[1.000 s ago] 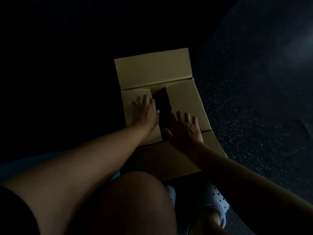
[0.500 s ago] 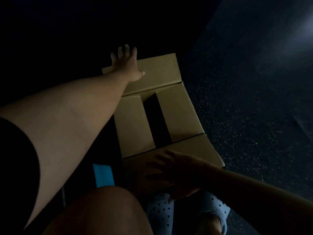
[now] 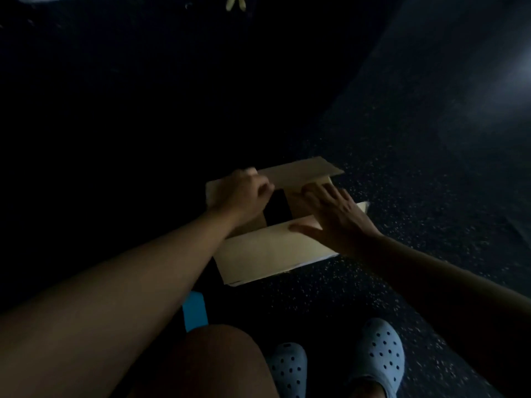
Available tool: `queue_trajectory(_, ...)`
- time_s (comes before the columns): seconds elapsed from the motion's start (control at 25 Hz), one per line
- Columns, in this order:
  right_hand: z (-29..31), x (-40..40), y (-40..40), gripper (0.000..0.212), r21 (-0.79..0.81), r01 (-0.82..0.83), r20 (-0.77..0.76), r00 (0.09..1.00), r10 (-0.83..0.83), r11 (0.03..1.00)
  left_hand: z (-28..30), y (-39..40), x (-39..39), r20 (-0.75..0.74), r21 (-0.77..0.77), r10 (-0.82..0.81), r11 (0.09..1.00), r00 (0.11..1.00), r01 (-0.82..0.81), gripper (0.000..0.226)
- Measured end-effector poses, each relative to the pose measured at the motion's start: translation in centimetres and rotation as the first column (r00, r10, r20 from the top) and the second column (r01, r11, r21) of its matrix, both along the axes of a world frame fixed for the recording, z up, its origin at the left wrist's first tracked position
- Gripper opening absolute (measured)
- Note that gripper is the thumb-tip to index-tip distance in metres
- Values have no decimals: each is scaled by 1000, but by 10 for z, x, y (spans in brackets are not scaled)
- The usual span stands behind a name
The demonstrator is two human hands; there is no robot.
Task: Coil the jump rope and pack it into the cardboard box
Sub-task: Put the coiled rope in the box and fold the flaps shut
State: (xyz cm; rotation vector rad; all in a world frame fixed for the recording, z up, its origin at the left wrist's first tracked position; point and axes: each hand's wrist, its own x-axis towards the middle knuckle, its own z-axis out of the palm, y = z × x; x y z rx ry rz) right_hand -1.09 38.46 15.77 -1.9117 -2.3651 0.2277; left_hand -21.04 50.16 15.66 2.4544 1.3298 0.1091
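Note:
The cardboard box (image 3: 273, 254) sits on the dark floor ahead of my knees, with its top flaps partly folded. A dark gap (image 3: 277, 209) stays between the two inner flaps, and no jump rope shows in it. My left hand (image 3: 241, 193) lies on the box's left side with fingers curled at the far flap (image 3: 301, 170). My right hand (image 3: 330, 214) is spread flat over the right inner flap, its thumb on the top edge of the raised near flap.
The floor (image 3: 402, 196) is dark and speckled, and the left side is almost black. A blue object (image 3: 195, 311) lies just behind the box by my knee (image 3: 215, 363). My feet wear pale clogs (image 3: 379, 349). A small pale thing (image 3: 235, 2) shows at the top edge.
My left hand came back from the far flap's outer edge to the box's left side. My right hand moved from the near flap up onto the right inner flap. The near flap now stands raised.

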Motion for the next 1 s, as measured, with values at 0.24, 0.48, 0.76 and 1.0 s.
queue_trajectory(0.24, -37, -4, 34, 50, -129, 81, -26, 996, -85, 988, -45, -27, -9, -183, 64, -107, 991, 977, 120, 48)
queue_trajectory(0.48, -63, -5, 41, 47, -139, 16, -12, 1000, -18, 990, -82, -26, -10, -114, 198, -208, 953, 971, 228, 26)
queue_trajectory(0.76, -77, -6, 50, 49, -217, -3, 147, 989, 35, 976, -98, -29, 14, -176, 77, -136, 986, 975, 151, 30)
queue_trajectory(1.0, -57, -15, 57, 43, -244, 52, 168, 986, -11, 968, -81, -24, 16, -140, 77, -38, 996, 989, 49, 33)
